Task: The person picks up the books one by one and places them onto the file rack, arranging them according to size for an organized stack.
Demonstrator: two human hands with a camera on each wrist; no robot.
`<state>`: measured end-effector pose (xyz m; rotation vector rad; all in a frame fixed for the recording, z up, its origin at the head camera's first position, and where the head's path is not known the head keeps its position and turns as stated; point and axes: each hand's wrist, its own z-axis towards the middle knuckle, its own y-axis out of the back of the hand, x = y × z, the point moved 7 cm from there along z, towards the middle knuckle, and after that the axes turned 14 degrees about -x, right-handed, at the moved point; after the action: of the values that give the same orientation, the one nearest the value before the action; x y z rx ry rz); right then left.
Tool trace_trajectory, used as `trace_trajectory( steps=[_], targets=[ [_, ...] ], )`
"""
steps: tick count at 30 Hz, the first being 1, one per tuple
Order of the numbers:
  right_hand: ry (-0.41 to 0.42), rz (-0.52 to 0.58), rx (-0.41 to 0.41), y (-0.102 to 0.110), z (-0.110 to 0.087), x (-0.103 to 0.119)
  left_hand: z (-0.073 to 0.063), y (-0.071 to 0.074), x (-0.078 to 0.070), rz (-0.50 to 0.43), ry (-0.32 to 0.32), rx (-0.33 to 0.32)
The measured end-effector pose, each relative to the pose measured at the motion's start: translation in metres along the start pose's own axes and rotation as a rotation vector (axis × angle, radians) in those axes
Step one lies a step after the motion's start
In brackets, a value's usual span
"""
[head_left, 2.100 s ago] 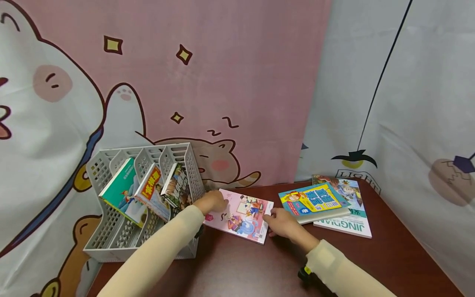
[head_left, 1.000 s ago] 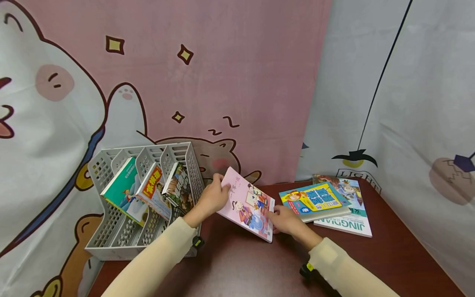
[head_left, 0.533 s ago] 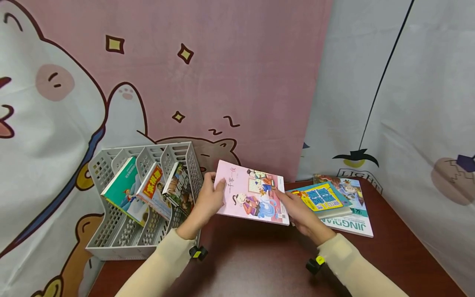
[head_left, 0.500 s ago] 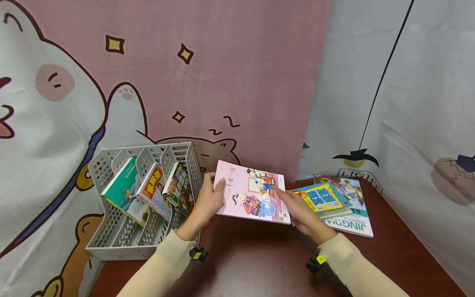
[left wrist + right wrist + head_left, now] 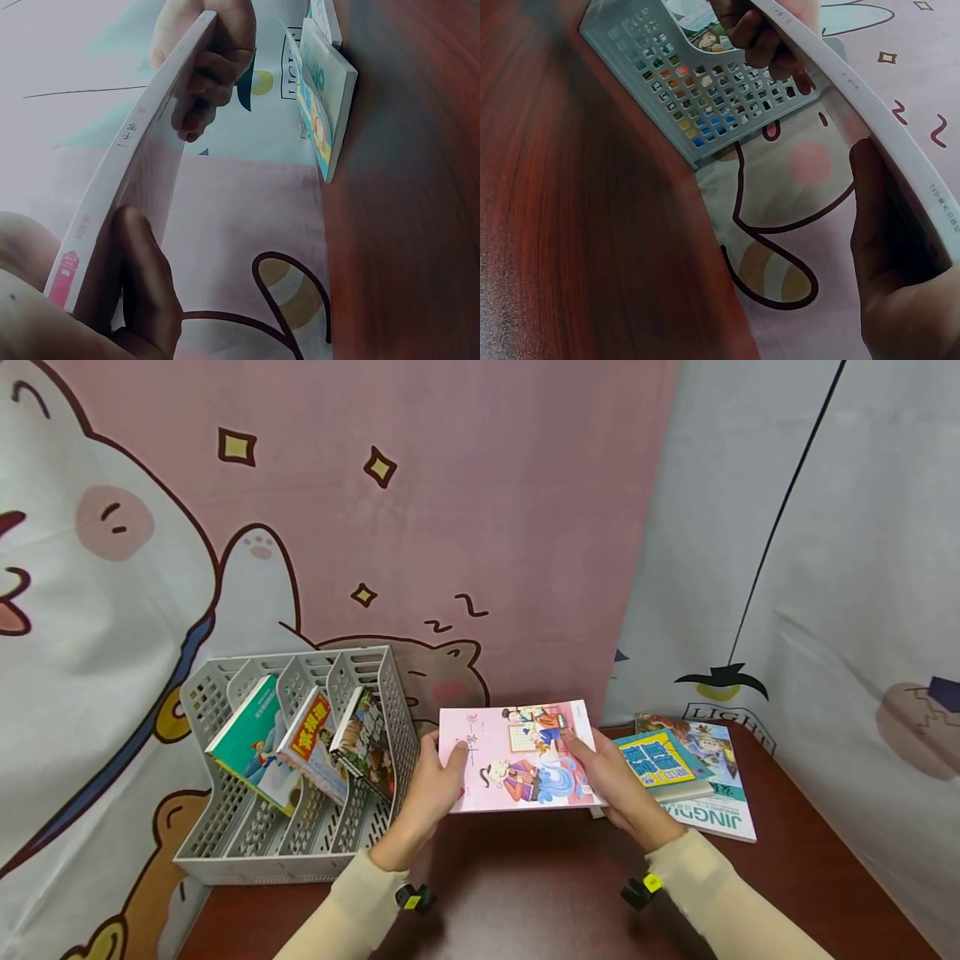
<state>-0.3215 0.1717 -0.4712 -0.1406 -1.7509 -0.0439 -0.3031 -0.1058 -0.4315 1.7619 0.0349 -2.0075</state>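
Note:
A pink picture book (image 5: 517, 760) is held up off the table, its illustrated cover facing the head camera. My left hand (image 5: 435, 781) grips its left edge, thumb on the cover and fingers behind. The right hand (image 5: 611, 777) grips the opposite edge in the same way. In the left wrist view the book's white spine (image 5: 124, 150) runs between both hands, with fingers curled beneath the back cover. The right wrist view shows a long edge of the book (image 5: 862, 97) and the thumb and fingers on either side of it.
A grey perforated file rack (image 5: 262, 868) stands on the left, holding a green book (image 5: 258, 739), a red-and-yellow titled book (image 5: 313, 739) and a dark-covered book (image 5: 367, 743). Right of the hands, a blue-and-yellow book (image 5: 660, 760) lies on a larger magazine (image 5: 723, 785). A printed curtain backs the brown table (image 5: 517, 893).
The pink book has been lifted from the table and levelled between both hands. My left hand shifted from its top surface to its left edge. The rack and the other books stay put.

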Motion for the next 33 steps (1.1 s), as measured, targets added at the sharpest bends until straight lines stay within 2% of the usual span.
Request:
trace_trajectory(
  steps=[4,8,11,14,17,22,26,28,30,33],
  targets=[
    [-0.001,-0.042,-0.003,0.001,-0.001,0.0,0.0,-0.001,0.003,-0.045,0.011,0.003],
    [-0.054,-0.059,0.037,0.002,0.001,-0.001,0.002,0.0,0.003,-0.104,0.031,0.028],
    [-0.088,-0.041,0.084,0.006,0.008,-0.001,0.006,0.003,0.003,-0.128,0.05,0.076],
    [-0.09,-0.049,0.128,0.013,0.019,0.0,0.009,0.004,0.003,-0.143,0.065,0.152],
    [-0.087,-0.103,0.212,0.018,0.028,-0.001,0.011,0.003,0.007,-0.146,0.091,0.243],
    [-0.097,-0.201,0.45,0.015,0.027,-0.006,0.013,0.001,0.016,-0.122,0.133,0.369],
    [-0.156,-0.232,0.637,0.004,0.017,-0.014,0.015,-0.003,0.016,-0.079,0.09,0.443],
    [-0.195,-0.226,0.693,-0.003,0.011,-0.019,0.016,-0.006,0.016,-0.05,0.059,0.47],
    [-0.212,-0.216,0.709,-0.008,0.006,-0.023,0.018,-0.006,0.016,-0.016,0.028,0.472],
    [-0.172,-0.208,0.68,-0.014,0.003,-0.025,0.024,-0.003,0.017,0.03,0.011,0.437]
  ],
)
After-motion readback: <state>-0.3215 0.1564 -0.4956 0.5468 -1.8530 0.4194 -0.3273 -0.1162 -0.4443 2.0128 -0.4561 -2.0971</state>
